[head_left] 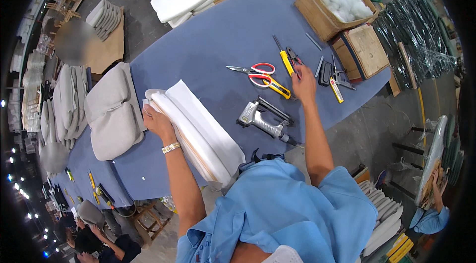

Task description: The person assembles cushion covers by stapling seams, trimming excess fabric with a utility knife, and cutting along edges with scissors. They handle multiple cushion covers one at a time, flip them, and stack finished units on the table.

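My left hand (157, 123), with a watch on its wrist, is closed on the far end of a white padded seat cushion (191, 139) with white fabric spread along its right side. The cushion stands on edge against me, and part of the fingers is hidden behind it. Over at the tools, my right hand (304, 86) is closed round the handles of dark pliers with red on them (292, 55). Beside the pliers lies a yellow-handled screwdriver (286, 62). Red-and-white scissors (258, 74) and a yellow utility knife (277, 87) lie left of that hand. A silver staple gun (263, 119) rests nearer me.
Grey upholstered cushions (116, 114) are stacked on the blue table (218, 40) at left. A cardboard box (317, 10) of white stuffing and a wooden box (367, 50) stand at the far right. More white cushions (181, 0) lie beyond the table. Other people work lower left and right.
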Demonstrator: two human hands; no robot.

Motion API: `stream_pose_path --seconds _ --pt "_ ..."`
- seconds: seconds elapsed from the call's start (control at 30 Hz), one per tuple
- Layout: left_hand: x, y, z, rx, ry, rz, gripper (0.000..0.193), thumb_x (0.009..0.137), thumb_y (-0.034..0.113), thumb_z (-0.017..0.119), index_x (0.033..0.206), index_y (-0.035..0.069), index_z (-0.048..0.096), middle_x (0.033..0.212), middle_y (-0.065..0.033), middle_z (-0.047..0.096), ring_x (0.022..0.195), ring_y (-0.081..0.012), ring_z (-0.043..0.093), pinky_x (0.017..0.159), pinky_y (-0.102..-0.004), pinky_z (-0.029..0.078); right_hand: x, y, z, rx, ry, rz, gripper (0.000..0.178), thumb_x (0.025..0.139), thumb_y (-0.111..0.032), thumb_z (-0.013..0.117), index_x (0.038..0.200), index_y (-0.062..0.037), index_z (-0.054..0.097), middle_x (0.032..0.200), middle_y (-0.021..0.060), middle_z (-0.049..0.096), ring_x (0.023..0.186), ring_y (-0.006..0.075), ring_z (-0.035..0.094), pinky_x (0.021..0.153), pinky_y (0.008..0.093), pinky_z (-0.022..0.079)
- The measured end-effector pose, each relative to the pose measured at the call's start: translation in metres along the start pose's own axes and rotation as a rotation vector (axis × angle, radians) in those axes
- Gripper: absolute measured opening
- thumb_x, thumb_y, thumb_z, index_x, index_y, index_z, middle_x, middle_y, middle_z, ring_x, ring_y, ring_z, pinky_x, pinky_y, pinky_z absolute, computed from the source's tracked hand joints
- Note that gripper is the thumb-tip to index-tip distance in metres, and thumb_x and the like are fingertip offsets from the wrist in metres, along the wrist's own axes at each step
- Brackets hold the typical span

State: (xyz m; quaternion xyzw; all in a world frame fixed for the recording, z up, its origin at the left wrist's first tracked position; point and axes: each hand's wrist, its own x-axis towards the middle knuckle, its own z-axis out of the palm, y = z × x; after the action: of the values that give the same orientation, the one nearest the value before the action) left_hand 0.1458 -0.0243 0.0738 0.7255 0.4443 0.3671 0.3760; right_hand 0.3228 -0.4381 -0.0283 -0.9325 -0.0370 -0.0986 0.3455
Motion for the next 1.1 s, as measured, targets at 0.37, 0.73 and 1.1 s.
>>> stream_pose_path --seconds 0.37,0.73,1.1 --pt "-0.003 -0.01 0.003 -0.135 0.068 -0.003 0.032 0.103 0.015 0.058 0.128 -0.004 0.068 0.133 -0.0201 0.068 0.124 -0.0316 0.065 0.107 -0.0378 0.048 0.04 0.05 0.023 -0.311 -0.504 -0.025 0.105 0.068 -0.035 0.092 0.154 -0.0143 0.035 0.138 0.0281 0.051 0.123 0.0481 0.055 0.107 0.0529 0.045" --pt "-0.004 -0.013 0.003 -0.294 0.07 -0.136 0.033 0.106 0.017 0.055 0.131 -0.003 0.066 0.13 -0.0167 0.07 0.118 -0.0278 0.068 0.101 -0.035 0.051 0.058 0.078 0.043 -0.272 -0.396 0.156 0.076 0.067 -0.02 0.08 0.134 0.0017 0.052 0.123 0.027 0.06 0.121 0.0444 0.057 0.106 0.0478 0.044" --pt "-0.005 -0.017 0.008 -0.494 0.072 -0.284 0.036 0.107 0.023 0.054 0.132 0.0 0.066 0.126 -0.0207 0.071 0.114 -0.032 0.069 0.099 -0.0371 0.051 0.043 -0.133 0.01 1.119 -0.461 0.357 0.029 0.102 -0.009 0.061 0.13 -0.0058 0.056 0.099 0.0097 0.067 0.091 0.0276 0.07 0.071 0.0412 0.059"
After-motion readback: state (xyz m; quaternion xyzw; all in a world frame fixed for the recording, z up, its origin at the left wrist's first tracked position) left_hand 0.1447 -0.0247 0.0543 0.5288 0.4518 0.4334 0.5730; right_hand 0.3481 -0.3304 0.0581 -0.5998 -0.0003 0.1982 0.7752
